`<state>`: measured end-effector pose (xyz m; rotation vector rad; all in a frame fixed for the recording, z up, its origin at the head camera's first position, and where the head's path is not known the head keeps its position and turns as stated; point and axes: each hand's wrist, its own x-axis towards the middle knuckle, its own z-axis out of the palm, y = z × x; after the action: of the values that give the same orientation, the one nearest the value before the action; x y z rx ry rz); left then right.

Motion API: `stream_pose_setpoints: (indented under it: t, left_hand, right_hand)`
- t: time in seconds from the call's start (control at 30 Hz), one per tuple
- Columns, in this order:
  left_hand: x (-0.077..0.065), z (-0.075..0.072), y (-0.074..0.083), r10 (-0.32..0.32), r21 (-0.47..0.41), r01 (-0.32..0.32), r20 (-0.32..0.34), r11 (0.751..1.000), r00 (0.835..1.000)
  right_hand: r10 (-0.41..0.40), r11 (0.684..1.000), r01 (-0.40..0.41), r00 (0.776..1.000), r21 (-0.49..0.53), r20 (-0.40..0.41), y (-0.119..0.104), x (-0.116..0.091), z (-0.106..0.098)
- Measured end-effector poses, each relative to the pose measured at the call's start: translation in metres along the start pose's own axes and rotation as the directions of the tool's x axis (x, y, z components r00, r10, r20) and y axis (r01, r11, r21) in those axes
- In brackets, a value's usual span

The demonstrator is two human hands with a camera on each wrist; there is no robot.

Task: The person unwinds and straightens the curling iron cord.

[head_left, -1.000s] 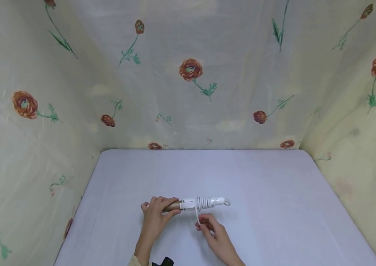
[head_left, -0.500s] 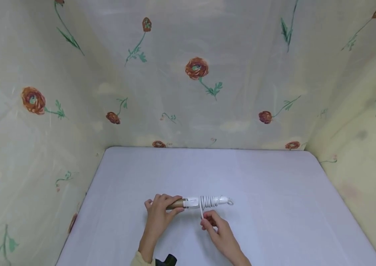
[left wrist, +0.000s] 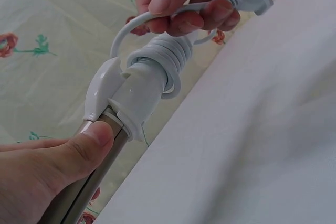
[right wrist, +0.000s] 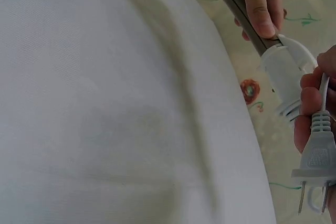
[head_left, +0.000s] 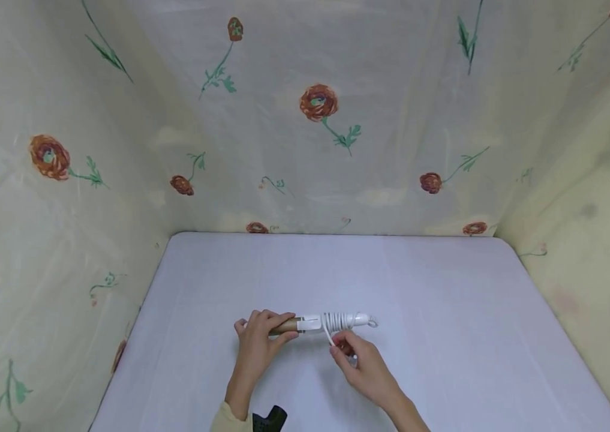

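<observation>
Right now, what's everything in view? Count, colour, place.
Curling iron, by its look: 1, brown barrel, white handle; over the table
Cord: 1, white; wound around the handle, free end running to the right hand
Plug: 1, white, two metal prongs; at the cord's end
Table: 1, white top; below the hands
Floral cloth: sheet count unclear, pale with red-brown flowers; behind and beside the table
Black object: 1, unidentified; beside left forearm
Sleeve: 1, pale yellow; left forearm
Left hand: 1; gripping barrel
Right hand: 1; pinching cord
</observation>
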<state>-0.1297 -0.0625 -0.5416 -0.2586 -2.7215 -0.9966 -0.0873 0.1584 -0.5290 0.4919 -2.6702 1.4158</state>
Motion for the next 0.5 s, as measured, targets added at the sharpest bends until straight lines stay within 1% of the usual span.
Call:
stream_pose_setpoints:
  t: [0.1,0.27,0.5]
  left_hand:
    - [0.001,-0.001,0.0,0.006,0.004,-0.006,-0.002,1.0,1.0]
    - [0.0,-0.002,0.0,-0.01,0.001,0.01,0.017,1.0,1.0]
    - [-0.002,-0.002,-0.004,-0.005,-0.016,0.005,0.027,1.0,1.0]
  right_hand:
    - [-0.022,0.999,0.022,1.0,-0.03,0.01,-0.002,0.004,-0.005]
    - [-0.054,0.996,0.057,0.998,-0.064,0.038,-0.003,0.009,-0.012]
    - [-0.083,0.991,0.087,0.996,-0.098,0.041,-0.004,0.016,-0.019]
